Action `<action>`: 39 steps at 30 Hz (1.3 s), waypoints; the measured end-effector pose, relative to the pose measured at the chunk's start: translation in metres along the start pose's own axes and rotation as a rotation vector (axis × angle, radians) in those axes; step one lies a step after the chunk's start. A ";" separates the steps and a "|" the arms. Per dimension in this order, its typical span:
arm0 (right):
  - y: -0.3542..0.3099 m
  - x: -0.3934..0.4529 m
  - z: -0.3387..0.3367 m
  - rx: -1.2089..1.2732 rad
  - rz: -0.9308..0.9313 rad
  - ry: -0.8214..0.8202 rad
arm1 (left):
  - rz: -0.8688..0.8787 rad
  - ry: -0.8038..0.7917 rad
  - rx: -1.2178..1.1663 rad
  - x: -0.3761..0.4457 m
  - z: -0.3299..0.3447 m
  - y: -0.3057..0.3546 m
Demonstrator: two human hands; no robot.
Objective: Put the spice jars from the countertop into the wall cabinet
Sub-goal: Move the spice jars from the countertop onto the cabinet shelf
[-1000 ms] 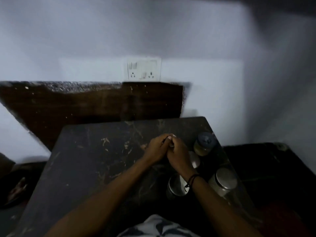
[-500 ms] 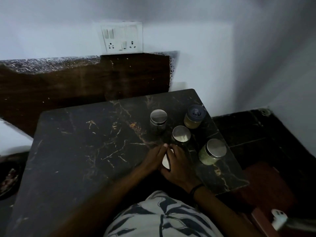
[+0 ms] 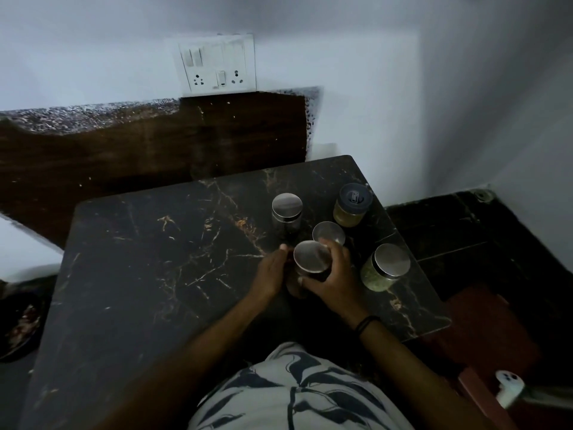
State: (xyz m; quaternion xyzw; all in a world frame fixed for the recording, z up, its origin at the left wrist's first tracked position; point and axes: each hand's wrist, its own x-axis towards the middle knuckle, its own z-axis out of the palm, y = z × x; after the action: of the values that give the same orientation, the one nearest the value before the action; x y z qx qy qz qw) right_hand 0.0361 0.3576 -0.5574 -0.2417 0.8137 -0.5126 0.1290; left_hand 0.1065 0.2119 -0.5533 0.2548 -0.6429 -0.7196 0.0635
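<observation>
Fingers of the right hand curl around the far side of a steel-lidded jar, thumb near its base, while the left hand cups the other side with its fingers pressed together along the glass; both hands clasp this one jar, which looks raised a little off the dark marbled counter, though the dim light makes that hard to confirm. Four more jars stand upright just beyond and to the right: a steel-lidded one at the back, another just behind the held jar, a dark-lidded jar of yellowish spice near the far corner, and a jar of green spice close to the right edge. No wall cabinet is in view.

Judging by the look, the jars are glass with smooth metal lids: rigid, fairly light, breakable if dropped and somewhat slick. A hold around the glass body below the lid seems safer than the lid itself, which might lift off
</observation>
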 end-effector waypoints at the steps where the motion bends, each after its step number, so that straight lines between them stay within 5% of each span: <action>1: -0.004 0.004 -0.005 0.146 0.014 -0.016 | 0.005 0.034 -0.029 0.001 -0.002 0.004; 6: -0.020 0.023 -0.016 0.766 0.148 -0.116 | 0.032 0.108 -0.124 -0.001 -0.014 0.016; 11: -0.030 0.036 -0.010 1.003 0.248 -0.095 | 0.031 0.073 -0.254 -0.009 -0.018 0.021; 23: 0.004 0.025 0.019 1.104 0.618 -0.241 | -0.152 0.003 -0.353 -0.032 -0.021 0.019; 34: 0.008 0.019 0.033 1.017 0.696 -0.170 | -0.194 0.086 -0.410 -0.035 -0.019 0.008; 39: -0.017 0.028 0.027 0.980 0.581 -0.200 | -0.141 0.091 -0.432 -0.026 -0.024 0.020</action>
State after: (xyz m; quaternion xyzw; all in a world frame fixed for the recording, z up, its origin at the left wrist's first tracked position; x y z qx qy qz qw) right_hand 0.0288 0.3159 -0.5535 0.0320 0.4980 -0.7479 0.4378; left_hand 0.1350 0.1982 -0.5272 0.3118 -0.4511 -0.8308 0.0952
